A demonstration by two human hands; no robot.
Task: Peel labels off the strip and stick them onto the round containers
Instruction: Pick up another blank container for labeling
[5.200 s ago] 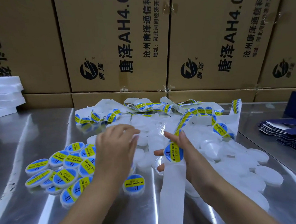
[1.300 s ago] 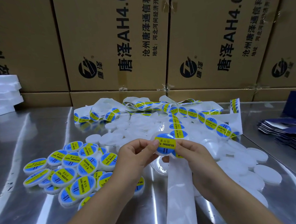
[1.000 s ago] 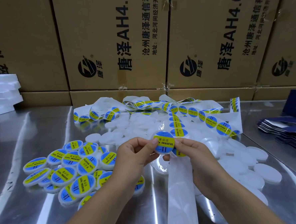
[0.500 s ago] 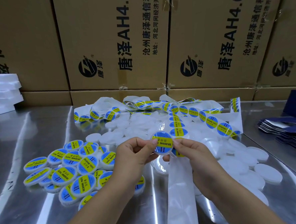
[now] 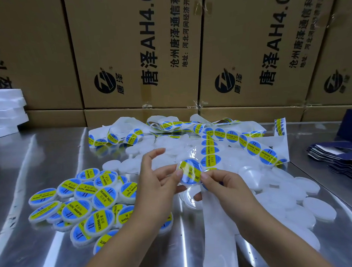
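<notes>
Grips closed: pinched opposite rims of labelled round container (image 5: 190,170) with left grip (image 5: 159,181) and right grip (image 5: 223,184), left forefinger lifted. Held between them, clear above counter (image 5: 44,255). Noted label strip (image 5: 216,217) passing under right grip; labelled pile (image 5: 88,200) lying left, blank containers (image 5: 288,200) right.

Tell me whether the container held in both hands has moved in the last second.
Yes, by turning only: the container stays beside the same label strip, but its yellow band, nearly level then, now slants steeply down rightward, a clockwise turn.
</notes>
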